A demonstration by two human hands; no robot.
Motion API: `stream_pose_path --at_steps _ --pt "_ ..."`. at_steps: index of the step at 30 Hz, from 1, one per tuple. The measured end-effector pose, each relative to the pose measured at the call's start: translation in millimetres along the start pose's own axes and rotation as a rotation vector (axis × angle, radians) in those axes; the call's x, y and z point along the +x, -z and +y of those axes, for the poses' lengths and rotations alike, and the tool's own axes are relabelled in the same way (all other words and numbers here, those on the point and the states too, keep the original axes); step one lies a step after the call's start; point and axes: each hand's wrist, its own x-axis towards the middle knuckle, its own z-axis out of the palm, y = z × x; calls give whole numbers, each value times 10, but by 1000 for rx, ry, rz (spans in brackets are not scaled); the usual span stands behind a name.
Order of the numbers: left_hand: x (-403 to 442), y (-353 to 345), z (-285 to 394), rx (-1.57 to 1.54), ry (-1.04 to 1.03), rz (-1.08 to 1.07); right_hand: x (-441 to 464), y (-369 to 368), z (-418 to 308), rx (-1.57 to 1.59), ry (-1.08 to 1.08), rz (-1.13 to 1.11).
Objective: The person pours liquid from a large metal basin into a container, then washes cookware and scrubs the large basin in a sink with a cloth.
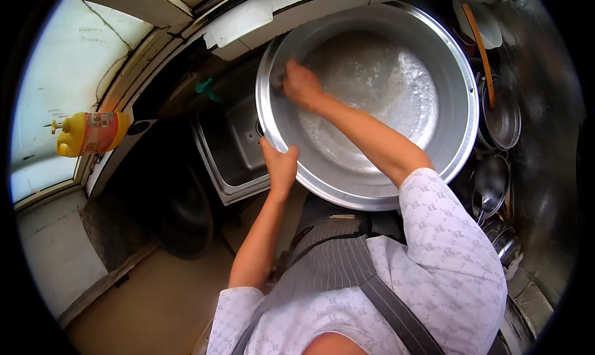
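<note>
A large round aluminium basin is tilted, its left part over the sink and its open top facing me. Wet, shiny patches and what looks like shallow water cover its bottom. My left hand grips the near-left rim, thumb and fingers closed around the edge. Inside the basin, my right hand is curled and pressed to the left inner wall. A small dark grey patch shows at its fingers, but blur keeps me from telling what it is.
A steel sink lies left of the basin, with a green object at its back. On the window ledge stands a yellow pump bottle. Pans and a ladle crowd the right side. A dark round vessel sits lower left.
</note>
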Motion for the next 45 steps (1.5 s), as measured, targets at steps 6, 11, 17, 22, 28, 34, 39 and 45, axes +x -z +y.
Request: stream_pose_path --at_steps 6,11,17,22,28,34,39,45 --pt "7 -2 -50 -6 -31 7 -361 223 -134 -165 266 -402" --pt "-1 -1 26 7 0 -9 593 111 272 -156 -43 41" --pt "24 -13 -16 11 33 -5 215 26 84 -123 5 -92" --pt "5 -33 -14 16 38 19 -29 215 -59 -131 150 -367" --pt "-2 -38 -1 -2 38 17 732 254 315 -57 -149 61" --pt "13 -29 -62 3 39 26 -174 222 -118 -27 166 -325" --pt "-1 -34 -33 26 28 25 635 177 298 11 -171 81" --pt "18 -69 -29 23 -6 29 950 196 490 181 -492 428"
